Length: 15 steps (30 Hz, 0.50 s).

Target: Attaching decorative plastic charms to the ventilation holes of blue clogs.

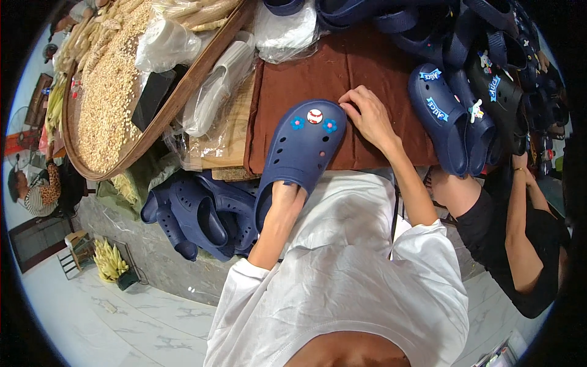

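Note:
A navy blue clog (299, 153) with holes lies on a brown cloth (342, 73), toe pointing away from me. Three small charms sit on its toe: two blue flowers and a white ball with red stitching. My left hand (285, 197) is pushed inside the clog's opening, fingers hidden. My right hand (367, 113) rests on the cloth at the clog's right toe edge, fingertips touching the clog near the right flower charm.
More navy clogs with charms (455, 116) are stacked at the right, and several plain ones (195, 214) lie below the table at left. A round woven tray of grain (110, 92) and plastic bags (214, 85) sit at the left. Another person in black (520, 238) sits at my right.

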{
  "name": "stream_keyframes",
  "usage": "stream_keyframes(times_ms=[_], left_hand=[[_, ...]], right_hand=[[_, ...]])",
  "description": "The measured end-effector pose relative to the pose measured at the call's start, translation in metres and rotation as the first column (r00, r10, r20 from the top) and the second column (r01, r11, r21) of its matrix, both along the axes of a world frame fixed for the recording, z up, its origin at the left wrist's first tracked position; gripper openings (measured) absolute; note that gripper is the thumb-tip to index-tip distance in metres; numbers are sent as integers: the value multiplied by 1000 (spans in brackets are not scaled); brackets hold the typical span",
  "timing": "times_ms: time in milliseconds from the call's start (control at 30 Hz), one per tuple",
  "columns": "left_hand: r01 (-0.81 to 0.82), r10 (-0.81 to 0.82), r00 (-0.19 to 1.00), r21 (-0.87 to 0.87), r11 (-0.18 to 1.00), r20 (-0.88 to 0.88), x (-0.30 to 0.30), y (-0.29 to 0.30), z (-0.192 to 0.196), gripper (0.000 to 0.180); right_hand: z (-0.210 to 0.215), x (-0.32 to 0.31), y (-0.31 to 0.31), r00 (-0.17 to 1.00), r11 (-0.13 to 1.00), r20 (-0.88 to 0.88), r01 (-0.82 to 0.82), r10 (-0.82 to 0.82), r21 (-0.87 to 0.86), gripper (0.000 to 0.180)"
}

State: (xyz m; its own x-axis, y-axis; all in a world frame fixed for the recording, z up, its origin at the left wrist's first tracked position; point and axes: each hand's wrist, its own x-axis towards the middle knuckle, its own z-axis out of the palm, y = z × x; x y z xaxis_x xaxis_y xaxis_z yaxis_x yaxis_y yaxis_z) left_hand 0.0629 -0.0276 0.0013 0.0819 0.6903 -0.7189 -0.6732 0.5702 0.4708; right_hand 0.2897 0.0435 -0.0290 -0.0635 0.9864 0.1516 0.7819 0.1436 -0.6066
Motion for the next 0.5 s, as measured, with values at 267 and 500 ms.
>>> stream_keyframes(times_ms=[267,500], left_hand=[[-71,66,994,58,996,84,6,2,-15,36],[-88,85,994,41,995,72,16,2,-18,37]], right_hand=[[6,-1,-13,996,997,-69,-56,59,53,20],[47,-36,-46,950,966,-311,99,-20,240,16]])
